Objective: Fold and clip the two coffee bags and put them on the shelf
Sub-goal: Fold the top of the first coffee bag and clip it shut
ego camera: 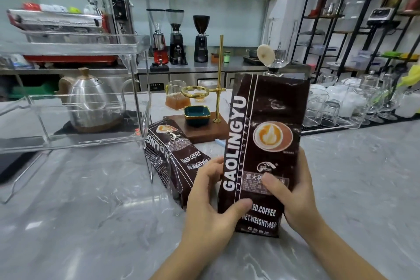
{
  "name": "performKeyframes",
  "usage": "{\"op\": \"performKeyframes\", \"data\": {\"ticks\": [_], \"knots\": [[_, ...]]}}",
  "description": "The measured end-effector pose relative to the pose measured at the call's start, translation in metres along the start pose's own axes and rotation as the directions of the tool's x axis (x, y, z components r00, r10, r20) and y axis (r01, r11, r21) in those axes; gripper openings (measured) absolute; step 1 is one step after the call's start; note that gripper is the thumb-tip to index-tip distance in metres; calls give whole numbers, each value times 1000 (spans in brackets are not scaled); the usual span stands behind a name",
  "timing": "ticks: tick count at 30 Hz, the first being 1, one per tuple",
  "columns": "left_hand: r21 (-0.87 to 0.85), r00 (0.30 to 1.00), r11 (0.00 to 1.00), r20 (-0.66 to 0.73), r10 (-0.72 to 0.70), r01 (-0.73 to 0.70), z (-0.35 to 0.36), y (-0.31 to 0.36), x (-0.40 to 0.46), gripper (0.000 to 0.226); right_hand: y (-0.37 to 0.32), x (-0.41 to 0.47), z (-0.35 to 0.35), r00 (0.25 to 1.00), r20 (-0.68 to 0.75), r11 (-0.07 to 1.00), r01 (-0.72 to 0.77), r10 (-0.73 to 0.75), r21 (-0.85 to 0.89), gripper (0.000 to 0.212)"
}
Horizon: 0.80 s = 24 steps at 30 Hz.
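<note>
A tall dark brown coffee bag (263, 134) with white lettering stands upright on the marble counter, its top unfolded. My left hand (211, 207) grips its lower left side with the thumb across the front. My right hand (293, 198) holds its lower right side, thumb on the label. A second coffee bag (175, 159) of the same kind lies tilted on the counter just left of it, leaning by the shelf leg. The clear acrylic shelf (86, 107) stands at the left. A pale blue object, perhaps a clip (220, 143), peeks out behind the upright bag.
A wooden base (204, 132) with a brass pour-over stand, a teal dish and a glass carafe sits behind the bags. A steel kettle (93, 104) shows through the shelf. Several glasses (336, 107) line the right. Grinders and an espresso machine stand on the back counter.
</note>
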State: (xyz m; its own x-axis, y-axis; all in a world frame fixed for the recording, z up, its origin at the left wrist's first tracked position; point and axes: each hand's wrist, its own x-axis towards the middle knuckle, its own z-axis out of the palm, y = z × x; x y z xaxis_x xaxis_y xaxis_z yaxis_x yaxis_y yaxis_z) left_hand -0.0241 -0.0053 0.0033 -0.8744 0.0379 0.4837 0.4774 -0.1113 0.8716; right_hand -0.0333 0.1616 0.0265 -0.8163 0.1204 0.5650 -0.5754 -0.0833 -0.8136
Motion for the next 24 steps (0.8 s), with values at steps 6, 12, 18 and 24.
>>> {"op": "performKeyframes", "data": {"ticks": [6, 12, 18, 24], "knots": [[-25, 997, 998, -57, -54, 53, -4, 7, 3, 80, -2, -4, 3, 999, 40, 992, 17, -12, -122, 52], [45, 998, 999, -66, -1, 4, -9, 15, 1, 91, -5, -8, 9, 972, 151, 959, -139, 180, -246, 70], [63, 1000, 998, 11, 5, -6, -13, 19, 2, 65, -5, -13, 10, 986, 118, 964, -85, 118, -253, 50], [-49, 998, 997, 28, -56, 58, -22, 26, 8, 36, -1, -13, 5, 948, 110, 938, -272, 300, -215, 46]]}}
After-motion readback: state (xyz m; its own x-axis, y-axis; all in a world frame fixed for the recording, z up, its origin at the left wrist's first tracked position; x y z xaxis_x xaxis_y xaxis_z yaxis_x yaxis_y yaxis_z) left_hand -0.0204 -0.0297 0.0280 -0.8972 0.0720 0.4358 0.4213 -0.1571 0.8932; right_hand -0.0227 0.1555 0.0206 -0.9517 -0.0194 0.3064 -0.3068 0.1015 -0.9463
